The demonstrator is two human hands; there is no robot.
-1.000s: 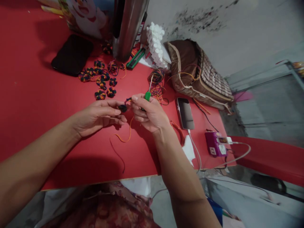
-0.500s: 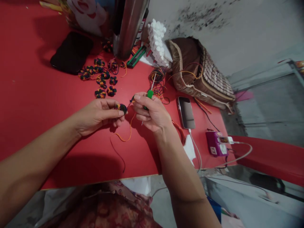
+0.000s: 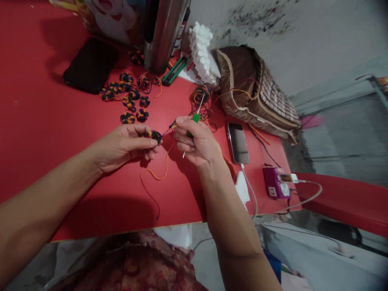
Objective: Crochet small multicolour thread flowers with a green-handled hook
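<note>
In the head view, my left hand (image 3: 130, 145) pinches a small round crochet piece (image 3: 154, 136) in dark green, orange and purple yarn. My right hand (image 3: 195, 139) is closed around a crochet hook (image 3: 196, 118) with a green handle; its metal shaft points up and away. Its thumb and finger also pinch the yarn (image 3: 168, 130) that runs taut from the piece. A loose orange and dark yarn tail (image 3: 157, 178) hangs down over the red table. Beyond the right hand lies a tangled heap of multicoloured yarn (image 3: 201, 95).
Several finished crochet flowers (image 3: 131, 96) lie behind the left hand, near a black phone-like slab (image 3: 91, 66). A green cutter (image 3: 174, 72) lies by a steel flask (image 3: 165, 36). To the right are a charging phone (image 3: 238, 142), a purple power block (image 3: 276, 182) and a brown cushioned bag (image 3: 242, 81).
My right hand has moved slightly to the right with the hook, away from the left hand, and the yarn between them shows longer. The left hand has stayed in place.
</note>
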